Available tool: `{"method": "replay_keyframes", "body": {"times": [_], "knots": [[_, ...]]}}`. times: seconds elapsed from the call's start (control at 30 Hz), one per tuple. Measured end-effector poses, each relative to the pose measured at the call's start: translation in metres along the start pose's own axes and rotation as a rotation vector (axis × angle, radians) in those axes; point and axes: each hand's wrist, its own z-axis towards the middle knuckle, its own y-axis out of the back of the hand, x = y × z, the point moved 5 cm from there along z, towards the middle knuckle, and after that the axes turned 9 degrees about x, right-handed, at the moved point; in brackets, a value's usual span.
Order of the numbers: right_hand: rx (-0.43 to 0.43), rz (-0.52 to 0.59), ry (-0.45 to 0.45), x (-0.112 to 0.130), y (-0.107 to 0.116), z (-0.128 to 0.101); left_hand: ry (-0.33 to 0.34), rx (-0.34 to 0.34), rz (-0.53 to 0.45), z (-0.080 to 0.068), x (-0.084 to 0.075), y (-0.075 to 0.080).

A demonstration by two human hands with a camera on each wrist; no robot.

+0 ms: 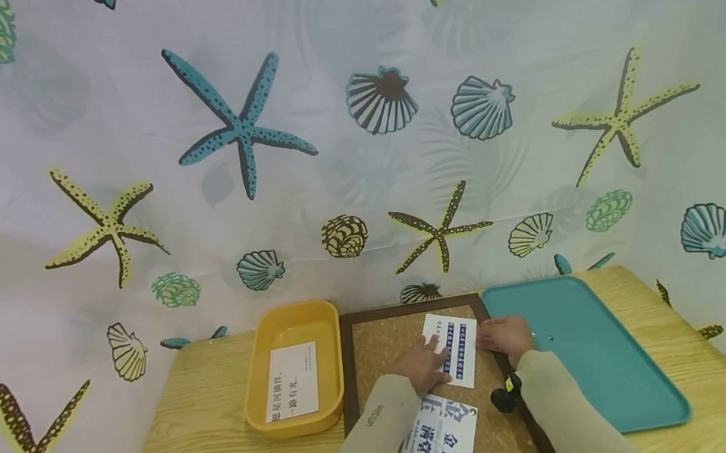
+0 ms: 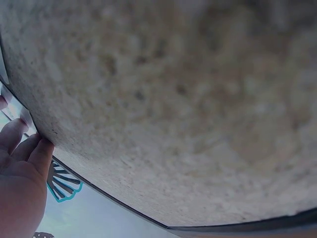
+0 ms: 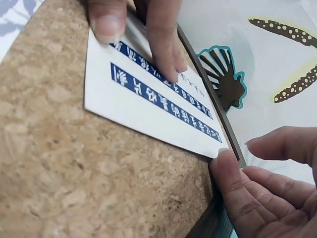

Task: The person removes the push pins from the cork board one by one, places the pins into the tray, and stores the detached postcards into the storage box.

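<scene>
Card (image 1: 459, 348), white with blue lettered bands, lies slightly askew near the far right corner of a framed cork board (image 1: 385, 338). Across it rests the left hand (image 1: 420, 364), its grip spread with thumb and fingers on the surface, probably so that the card cannot slide. At the card's right edge is the right hand (image 1: 507, 336); its thumb touches the corner there while the index finger stands apart, but whether this grip pinches anything I cannot tell. Nearer the person, a second card (image 1: 436, 443) is partly hidden by the left sleeve (image 1: 370, 440), a pin (image 1: 473, 412) at its upper right corner seeming to fix it. Just right of the board, a teal tray (image 1: 599, 348) bears tiny objects (image 1: 550, 338), perhaps pins set handy for the right hand. Leftward, a yellow tray (image 1: 339, 337) holds a lettered sheet (image 1: 292, 381), apparently kept within the left hand's reach. Beneath everything runs a wood-grain counter (image 1: 182, 419).
</scene>
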Motion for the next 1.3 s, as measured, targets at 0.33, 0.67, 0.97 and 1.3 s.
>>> {"method": "replay_keyframes", "body": {"times": [0.33,0.67,0.97,1.3], "knots": [[-0.070,-0.114,-0.021,0.002,-0.001,0.006,-0.001,0.007,-0.013,-0.003,-0.001,0.004],[-0.068,-0.104,0.001,0.002,-0.002,0.003,0.002,-0.012,-0.002,0.001,-0.002,0.006],[-0.066,-0.067,-0.002,0.003,-0.001,0.002,-0.005,-0.046,-0.014,0.002,-0.003,0.010],[-0.065,-0.047,-0.023,-0.002,0.000,0.006,0.002,-0.033,-0.017,0.008,-0.003,0.006]]}}
